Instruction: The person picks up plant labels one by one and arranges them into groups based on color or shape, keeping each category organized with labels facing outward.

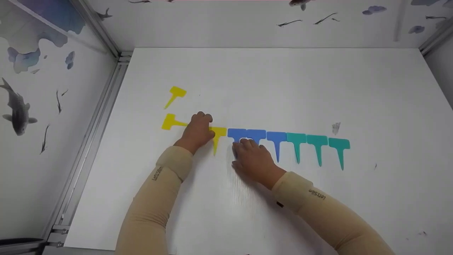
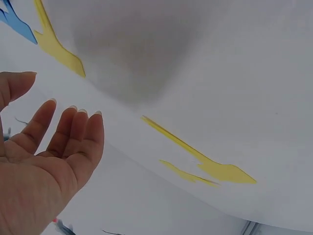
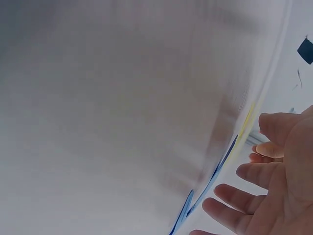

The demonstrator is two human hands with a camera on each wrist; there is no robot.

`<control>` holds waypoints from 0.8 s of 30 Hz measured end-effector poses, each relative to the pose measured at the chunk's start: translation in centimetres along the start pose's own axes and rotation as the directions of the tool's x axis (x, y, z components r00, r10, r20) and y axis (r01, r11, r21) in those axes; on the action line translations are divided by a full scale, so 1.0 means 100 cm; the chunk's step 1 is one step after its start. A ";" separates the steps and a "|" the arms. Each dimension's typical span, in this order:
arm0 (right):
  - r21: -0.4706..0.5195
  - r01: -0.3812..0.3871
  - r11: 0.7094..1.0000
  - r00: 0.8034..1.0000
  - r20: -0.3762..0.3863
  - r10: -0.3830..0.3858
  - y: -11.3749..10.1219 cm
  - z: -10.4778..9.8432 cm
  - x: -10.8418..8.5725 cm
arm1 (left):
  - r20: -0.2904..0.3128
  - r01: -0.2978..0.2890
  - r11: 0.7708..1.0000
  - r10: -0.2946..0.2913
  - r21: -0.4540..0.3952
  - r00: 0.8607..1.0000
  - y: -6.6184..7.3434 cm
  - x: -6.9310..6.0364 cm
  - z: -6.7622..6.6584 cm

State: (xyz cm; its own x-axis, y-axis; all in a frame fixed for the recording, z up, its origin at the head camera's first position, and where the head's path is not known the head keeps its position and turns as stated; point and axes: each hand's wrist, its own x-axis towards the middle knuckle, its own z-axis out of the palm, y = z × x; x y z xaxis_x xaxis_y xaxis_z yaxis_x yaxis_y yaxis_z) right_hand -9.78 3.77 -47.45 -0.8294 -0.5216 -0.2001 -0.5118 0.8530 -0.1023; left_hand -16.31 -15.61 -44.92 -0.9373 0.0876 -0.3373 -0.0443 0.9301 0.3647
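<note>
T-shaped plastic plant labels form a row on the white table. At its left end is a yellow label (image 1: 220, 132), followed by three blue labels (image 1: 277, 136) and three teal labels (image 1: 317, 140). My left hand (image 1: 196, 131) hovers beside the row's yellow label, its fingers loosely bent and holding nothing in the left wrist view. Left of it lies a sideways yellow label (image 2: 227, 171), its stem end hidden by the hand in the head view. My right hand (image 1: 255, 161), fingers apart and empty, covers the stems of two blue labels; whether it touches them I cannot tell.
Another loose yellow label (image 1: 177, 92) lies tilted farther back on the left. The white table (image 1: 283, 85) is bordered by upright panels (image 1: 230, 24) printed with fish, and a metal frame rail (image 1: 95, 138) runs along the left side.
</note>
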 end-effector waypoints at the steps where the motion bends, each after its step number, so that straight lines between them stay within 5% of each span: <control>1: -0.007 0.005 1.000 1.000 -0.001 -0.005 -0.001 0.000 0.000 | -0.004 0.009 1.000 -0.009 -0.008 1.000 -0.002 -0.001 -0.001; 15: -0.050 0.076 0.996 0.995 -0.057 -0.079 -0.010 -0.002 -0.001 | -0.136 0.055 0.998 -0.060 -0.041 0.989 -0.028 -0.004 -0.011; 24: -0.055 0.123 0.991 0.991 -0.051 -0.126 -0.015 -0.004 -0.001 | -0.194 0.156 0.985 -0.169 -0.080 0.966 -0.052 -0.002 -0.015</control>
State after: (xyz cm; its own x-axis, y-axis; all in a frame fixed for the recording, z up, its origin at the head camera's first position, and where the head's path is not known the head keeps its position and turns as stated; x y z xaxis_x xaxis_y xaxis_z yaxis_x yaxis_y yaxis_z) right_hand -9.00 2.50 -46.84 -0.7689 -0.6248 -0.1356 -0.6214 0.7802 -0.0719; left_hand -16.43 -21.00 -45.47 -0.9654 -0.1416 -0.2189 -0.2173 0.9010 0.3755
